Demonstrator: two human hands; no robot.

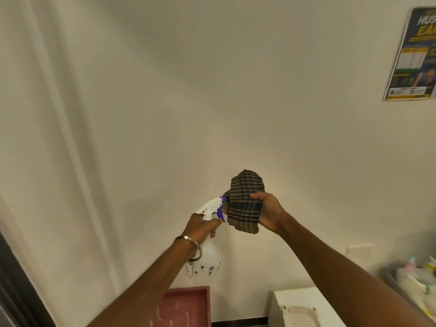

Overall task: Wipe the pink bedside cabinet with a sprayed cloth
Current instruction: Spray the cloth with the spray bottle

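The left hand (200, 226) gripped a translucent plastic spray bottle (210, 253), its nozzle touching the crumpled, dark checked cloth (245, 201) bunched in the right hand (269, 213), while the pink cabinet (188, 305) below was cut off.

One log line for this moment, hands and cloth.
left hand: grips spray bottle, nozzle at cloth | right hand: holds cloth up | pink cabinet: not yet wiped
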